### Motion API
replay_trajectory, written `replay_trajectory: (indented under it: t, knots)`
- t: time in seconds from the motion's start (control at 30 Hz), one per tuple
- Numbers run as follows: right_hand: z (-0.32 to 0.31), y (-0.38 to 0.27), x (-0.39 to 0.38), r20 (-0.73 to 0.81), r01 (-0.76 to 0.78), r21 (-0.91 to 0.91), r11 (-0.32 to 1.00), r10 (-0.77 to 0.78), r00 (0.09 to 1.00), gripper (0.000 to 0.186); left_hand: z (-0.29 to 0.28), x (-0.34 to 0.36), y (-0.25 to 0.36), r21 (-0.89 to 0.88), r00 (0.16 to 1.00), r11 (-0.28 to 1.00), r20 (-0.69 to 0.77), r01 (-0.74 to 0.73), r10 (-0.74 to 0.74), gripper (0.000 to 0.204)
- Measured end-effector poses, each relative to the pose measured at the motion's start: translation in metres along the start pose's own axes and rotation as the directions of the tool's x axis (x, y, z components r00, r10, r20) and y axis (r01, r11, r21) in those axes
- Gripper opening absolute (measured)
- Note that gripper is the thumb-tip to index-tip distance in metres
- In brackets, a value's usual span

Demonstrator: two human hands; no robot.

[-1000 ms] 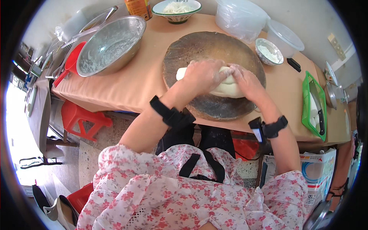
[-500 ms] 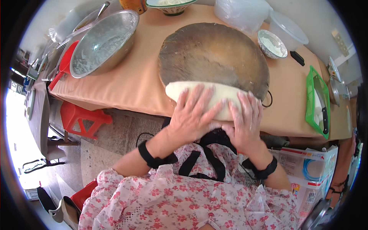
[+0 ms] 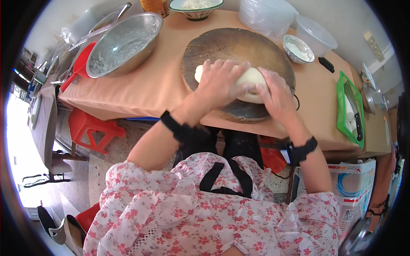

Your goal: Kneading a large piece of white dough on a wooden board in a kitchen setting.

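Head view:

- The pale, soft, elongated lump of dough [image 3: 250, 81] lies on the round, dark, worn wooden board [image 3: 230, 47], toward its near half, on the desk covered in a peach-coloured cloth [image 3: 153, 85].
- The board's near edge sits right at the desk's near edge. A hard push toward the person could, I judge, carry the dough over the rim or shift the board off the desk.
- The dough looks sticky and slack. If pressed unevenly it may cling to the palms or stretch thin at one end.
- A small white bowl of flour [image 3: 298, 48] stands just beside the board's far right rim. A wide sweep of the right arm might knock it.
- The big steel mixing bowl [image 3: 121, 45] sits well apart to the left, out of harm's way.
- Left hand [image 3: 218, 83]: palm down, fingers spread and flat over the dough's left part, pressing rather than clasping, so its grip is open upon the dough.
- Right hand [image 3: 275, 91]: likewise flat, fingers curled a little round the dough's right end, not closed on it.
- Both forearms reach from the near side, wrists banded in black, elbows bent outward.
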State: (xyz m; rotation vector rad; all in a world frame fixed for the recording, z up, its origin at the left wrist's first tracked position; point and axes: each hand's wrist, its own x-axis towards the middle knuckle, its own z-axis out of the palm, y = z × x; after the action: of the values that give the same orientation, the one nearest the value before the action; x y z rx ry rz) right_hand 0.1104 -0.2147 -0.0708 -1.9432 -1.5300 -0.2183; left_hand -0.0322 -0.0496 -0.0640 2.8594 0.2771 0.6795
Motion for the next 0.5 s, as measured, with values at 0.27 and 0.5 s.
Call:
replay_trajectory:
  t: [0.27,0.5]
  knots:
    - [-0.006,-0.054,-0.072,-0.078,0.137,-0.235,0.962,-0.159,0.984,0.056,0.008,-0.089,0.023,0.084,0.959,0.989,-0.248,-0.121,0.138,0.068]
    - [-0.009,-0.054,-0.082,-0.054,0.125,-0.257,0.958,-0.144,0.988,0.058,0.016,-0.099,0.021,0.080,0.936,0.986,-0.311,-0.147,0.165,0.066]
